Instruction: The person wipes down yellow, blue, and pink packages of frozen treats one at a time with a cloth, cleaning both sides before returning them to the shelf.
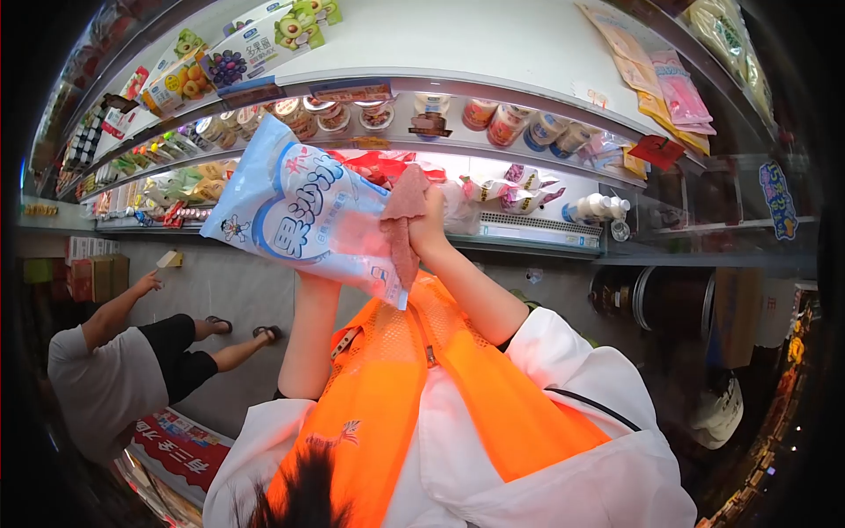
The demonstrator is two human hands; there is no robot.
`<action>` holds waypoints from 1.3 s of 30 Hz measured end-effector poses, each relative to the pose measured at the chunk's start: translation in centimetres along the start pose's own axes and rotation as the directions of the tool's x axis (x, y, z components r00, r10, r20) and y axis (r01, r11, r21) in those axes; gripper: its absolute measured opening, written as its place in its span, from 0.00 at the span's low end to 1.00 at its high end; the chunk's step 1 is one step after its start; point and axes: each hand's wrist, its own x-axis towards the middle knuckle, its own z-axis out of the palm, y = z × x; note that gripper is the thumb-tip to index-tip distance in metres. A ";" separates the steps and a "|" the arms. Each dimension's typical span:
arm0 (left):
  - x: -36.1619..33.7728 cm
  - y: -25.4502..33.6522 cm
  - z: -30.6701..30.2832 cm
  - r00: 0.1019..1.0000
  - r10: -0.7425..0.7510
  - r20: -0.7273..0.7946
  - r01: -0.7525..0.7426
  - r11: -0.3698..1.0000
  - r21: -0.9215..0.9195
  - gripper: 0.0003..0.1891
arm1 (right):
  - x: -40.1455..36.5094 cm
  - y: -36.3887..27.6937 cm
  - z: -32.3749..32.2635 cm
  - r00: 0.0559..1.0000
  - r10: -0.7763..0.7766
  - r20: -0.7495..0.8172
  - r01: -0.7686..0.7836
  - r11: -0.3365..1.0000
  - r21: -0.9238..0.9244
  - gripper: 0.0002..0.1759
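A light blue plastic bag with Chinese lettering and a pinkish lower part is held up, tilted, in front of the shelves. My left hand holds it from behind and below; the bag hides its fingers. My right hand is closed on a dusty-pink cloth, which lies against the right edge of the bag.
Refrigerated shelves carry fruit-printed boxes, cups, white bottles and pink packets. At the left, another person stretches an arm toward the shelves. Cartons stand beyond. A dark round container is at right.
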 end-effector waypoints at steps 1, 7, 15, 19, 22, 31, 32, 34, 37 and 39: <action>-0.1 -0.5 1.4 0.998 0.024 -0.062 -0.016 0.992 0.126 0.37 | 0.1 0.1 -0.5 0.997 0.053 -0.052 -0.049 0.996 0.077 0.05; -0.2 -0.7 5.2 0.929 -0.316 0.193 0.244 0.914 0.324 0.39 | 1.5 -1.7 -7.2 0.960 0.200 -0.196 -0.116 0.921 0.372 0.07; 3.2 -9.9 0.1 0.924 -0.299 -0.240 0.383 0.725 0.572 0.21 | -0.6 -0.2 -15.2 0.907 -0.036 -0.421 -0.095 0.953 -0.287 0.13; 4.0 -15.7 1.6 0.907 -0.364 -0.211 0.414 0.683 0.602 0.19 | -1.1 -1.0 -21.4 0.757 -0.152 -0.635 -0.114 0.927 -0.357 0.14; 5.1 -19.7 0.0 0.891 -0.347 -0.294 0.455 0.685 0.569 0.19 | -1.8 -0.4 -28.3 0.484 -0.060 -0.873 -0.130 0.982 -0.139 0.14; 8.5 -27.9 -14.6 0.580 -0.143 -0.802 0.667 0.648 0.367 0.16 | -15.4 -4.1 -51.6 0.726 0.167 -0.667 0.227 0.858 0.461 0.27; 8.8 -29.0 -16.6 0.545 -0.116 -0.830 0.663 0.666 0.342 0.15 | -16.0 -4.4 -52.1 0.734 0.179 -0.655 0.223 0.847 0.482 0.29; 8.9 -31.2 -19.5 0.526 -0.117 -0.842 0.658 0.684 0.316 0.16 | -16.3 -5.9 -53.1 0.751 0.201 -0.629 0.214 0.827 0.520 0.33; 8.7 -34.5 -22.6 0.500 -0.098 -0.861 0.642 0.708 0.292 0.16 | -18.1 -5.1 -57.0 0.558 0.399 -0.727 0.267 0.744 0.613 0.30; 8.9 -36.7 -24.1 0.478 -0.089 -0.874 0.603 0.757 0.253 0.16 | -17.0 -7.1 -56.5 0.682 0.376 -0.628 -0.062 0.885 0.462 0.28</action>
